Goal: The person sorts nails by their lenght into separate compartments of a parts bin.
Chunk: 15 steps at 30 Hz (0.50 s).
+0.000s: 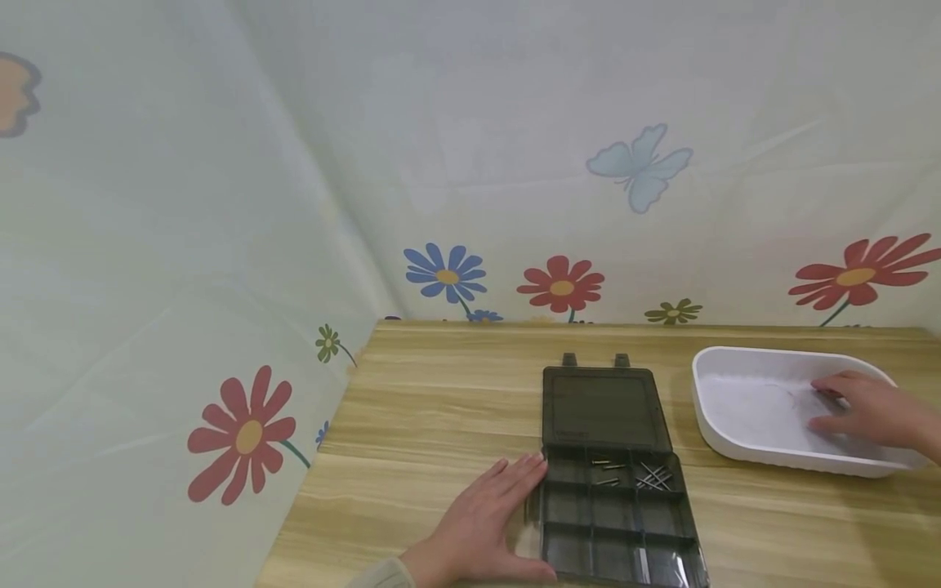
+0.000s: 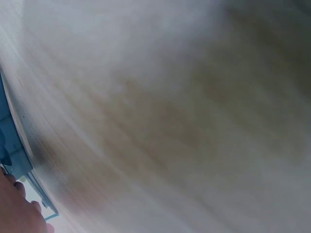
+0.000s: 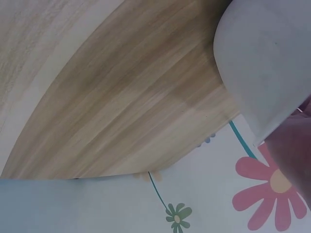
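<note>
An open dark translucent compartment box point(image 1: 616, 510) lies on the wooden table, its lid point(image 1: 604, 407) folded back away from me. Several brass-coloured screws point(image 1: 607, 482) lie in its back middle compartment, and several crossed silver nails point(image 1: 653, 477) in the back right one. My left hand point(image 1: 481, 523) rests at the box's left side with fingers extended, fingertips right at the edge. Over on the right, my right hand point(image 1: 863, 408) reaches into a white tray point(image 1: 724, 437), thumb and forefinger apart near the tray floor. The other fingers are partly hidden.
The wooden table top point(image 1: 434, 384) runs back to a white curtain point(image 1: 500, 163) printed with flowers and a butterfly. More of that curtain hangs along the left side. Two latch tabs point(image 1: 622, 360) stick out from the lid's far edge. The tray stands right of the box.
</note>
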Each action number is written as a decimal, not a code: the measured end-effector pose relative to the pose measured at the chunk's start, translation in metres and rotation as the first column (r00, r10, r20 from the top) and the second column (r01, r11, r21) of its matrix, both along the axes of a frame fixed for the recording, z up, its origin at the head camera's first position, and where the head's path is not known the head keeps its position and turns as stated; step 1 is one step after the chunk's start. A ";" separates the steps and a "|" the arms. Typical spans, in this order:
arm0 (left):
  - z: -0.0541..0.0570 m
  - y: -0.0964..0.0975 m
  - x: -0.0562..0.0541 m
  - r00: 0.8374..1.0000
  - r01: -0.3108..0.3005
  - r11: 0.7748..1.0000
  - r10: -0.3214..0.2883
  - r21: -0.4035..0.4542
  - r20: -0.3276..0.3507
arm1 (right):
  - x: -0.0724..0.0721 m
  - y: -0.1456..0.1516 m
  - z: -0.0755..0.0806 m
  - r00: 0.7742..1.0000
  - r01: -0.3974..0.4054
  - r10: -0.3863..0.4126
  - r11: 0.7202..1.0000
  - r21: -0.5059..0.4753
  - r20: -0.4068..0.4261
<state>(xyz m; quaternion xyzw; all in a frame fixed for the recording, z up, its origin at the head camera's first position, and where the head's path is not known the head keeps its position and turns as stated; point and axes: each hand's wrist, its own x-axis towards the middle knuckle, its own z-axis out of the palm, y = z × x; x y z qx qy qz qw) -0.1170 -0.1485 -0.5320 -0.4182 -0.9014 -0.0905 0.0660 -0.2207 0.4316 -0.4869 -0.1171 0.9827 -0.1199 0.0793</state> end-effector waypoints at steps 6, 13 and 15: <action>0.000 0.000 0.000 1.000 0.003 1.000 -0.002 0.004 -0.019 | 0.002 0.001 -0.002 0.997 -0.054 0.052 0.998 -0.025 -0.056; 0.000 0.000 0.000 1.000 0.006 1.000 -0.006 0.022 -0.007 | 0.002 -0.003 0.000 0.989 -0.094 0.090 0.995 -0.031 -0.116; 0.000 0.000 0.000 1.000 0.009 1.000 -0.009 0.026 -0.007 | 0.002 -0.004 0.000 0.990 -0.082 0.077 0.996 -0.035 -0.116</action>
